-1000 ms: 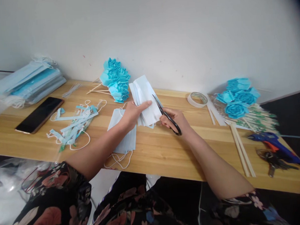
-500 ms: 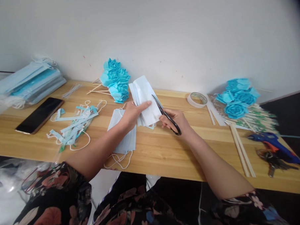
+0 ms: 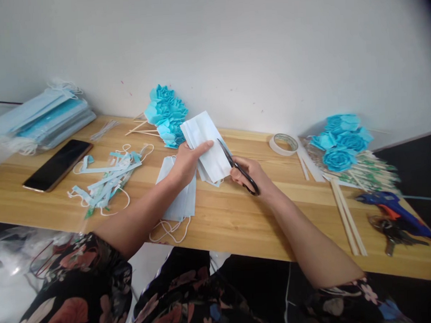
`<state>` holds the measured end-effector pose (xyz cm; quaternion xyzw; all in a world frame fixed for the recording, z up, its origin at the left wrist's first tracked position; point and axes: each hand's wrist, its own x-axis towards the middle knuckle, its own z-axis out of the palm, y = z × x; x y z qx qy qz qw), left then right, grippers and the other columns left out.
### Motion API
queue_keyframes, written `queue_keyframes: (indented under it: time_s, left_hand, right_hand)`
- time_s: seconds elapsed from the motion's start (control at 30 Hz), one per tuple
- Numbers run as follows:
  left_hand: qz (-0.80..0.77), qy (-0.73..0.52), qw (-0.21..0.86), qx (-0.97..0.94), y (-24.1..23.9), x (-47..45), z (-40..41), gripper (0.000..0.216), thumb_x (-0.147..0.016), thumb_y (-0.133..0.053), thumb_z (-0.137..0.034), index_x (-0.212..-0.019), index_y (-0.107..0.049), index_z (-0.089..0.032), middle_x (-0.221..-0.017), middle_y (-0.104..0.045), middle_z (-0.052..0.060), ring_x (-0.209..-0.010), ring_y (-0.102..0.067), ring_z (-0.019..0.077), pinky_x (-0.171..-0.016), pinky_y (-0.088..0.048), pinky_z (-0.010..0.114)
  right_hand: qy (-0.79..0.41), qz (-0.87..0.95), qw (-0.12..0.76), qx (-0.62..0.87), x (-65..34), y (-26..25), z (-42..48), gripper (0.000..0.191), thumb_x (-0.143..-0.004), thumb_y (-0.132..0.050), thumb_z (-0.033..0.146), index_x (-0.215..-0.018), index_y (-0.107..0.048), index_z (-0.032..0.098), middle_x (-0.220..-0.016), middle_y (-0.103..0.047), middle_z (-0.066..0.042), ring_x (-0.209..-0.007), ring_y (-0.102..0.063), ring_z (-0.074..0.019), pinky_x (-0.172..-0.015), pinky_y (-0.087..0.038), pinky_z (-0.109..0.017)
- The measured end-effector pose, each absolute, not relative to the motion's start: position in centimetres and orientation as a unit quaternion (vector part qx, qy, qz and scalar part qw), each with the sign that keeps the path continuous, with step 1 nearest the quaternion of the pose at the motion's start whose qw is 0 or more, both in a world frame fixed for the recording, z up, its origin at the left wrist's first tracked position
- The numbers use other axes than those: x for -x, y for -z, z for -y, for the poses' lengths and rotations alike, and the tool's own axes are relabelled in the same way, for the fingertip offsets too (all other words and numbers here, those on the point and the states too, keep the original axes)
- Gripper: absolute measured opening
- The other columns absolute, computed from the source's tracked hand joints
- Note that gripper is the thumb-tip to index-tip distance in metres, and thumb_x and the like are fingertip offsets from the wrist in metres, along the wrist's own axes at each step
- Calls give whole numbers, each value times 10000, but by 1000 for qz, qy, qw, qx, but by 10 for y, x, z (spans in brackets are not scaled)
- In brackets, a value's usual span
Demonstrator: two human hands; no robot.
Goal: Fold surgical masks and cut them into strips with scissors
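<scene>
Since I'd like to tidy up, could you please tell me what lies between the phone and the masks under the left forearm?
In the head view, a loose pile of mask strips lies between the phone and those masks.

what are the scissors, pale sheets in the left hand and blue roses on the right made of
Scissors: likely metal blades, slim and dark; black, slightly glossy handles could be plastic or coated metal.
Pale sheets: probably nonwoven mask fabric, matt; thin, faintly creased layers.
Blue roses: matt, perhaps similar fabric or crepe paper; thin curled petals.
</scene>
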<state>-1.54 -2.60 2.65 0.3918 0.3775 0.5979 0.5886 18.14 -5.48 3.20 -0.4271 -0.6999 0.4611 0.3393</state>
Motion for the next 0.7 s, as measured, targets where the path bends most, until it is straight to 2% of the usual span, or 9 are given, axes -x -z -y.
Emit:
queue_keyframes:
  time_s: [0.07, 0.17, 0.3, 0.5, 0.7]
  left_hand:
    - [-379, -596, 587, -395, -27, 15, 27, 548, -615, -905, -444, -1014, -690, -135, -1025, -755, 128, -926, -716, 279, -786, -596, 355]
    - [-379, -593, 578, -414, -27, 14, 30, 519, -630, -896, -448, -994, -689, -141, -1001, -756, 118, -903, -714, 270, -772, -594, 351]
    - [-377, -577, 586, -426, -27, 13, 32, 494, -636, -894, -454, -960, -687, -143, -969, -758, 119, -878, -715, 268, -756, -595, 354]
    - [-374, -598, 577, -412, -29, 14, 30, 522, -616, -906, -447, -988, -696, -147, -999, -760, 117, -912, -714, 278, -787, -601, 371]
    - [-384, -583, 580, -421, -28, 13, 31, 504, -614, -905, -442, -951, -700, -128, -943, -757, 111, -846, -711, 253, -764, -593, 362]
  right_hand:
    - [-454, 713, 331, 420, -183, -31, 54, 554, -805, -667, 723, -916, -650, 180, -656, -536, 12, -533, -403, -100, -494, -315, -241]
    - [-455, 717, 326, 415, -183, -32, 53, 597, -795, -656, 761, -935, -644, 181, -672, -538, 9, -549, -401, -105, -505, -291, -243]
    - [-453, 717, 327, 418, -182, -33, 54, 617, -788, -646, 783, -923, -642, 181, -661, -500, 17, -564, -399, -112, -524, -286, -251]
    - [-457, 714, 324, 420, -182, -31, 54, 609, -819, -616, 768, -947, -641, 173, -695, -537, -4, -573, -411, -118, -532, -304, -260]
    - [-452, 720, 331, 409, -183, -29, 52, 595, -816, -634, 757, -931, -632, 174, -683, -518, 6, -566, -402, -108, -519, -288, -250]
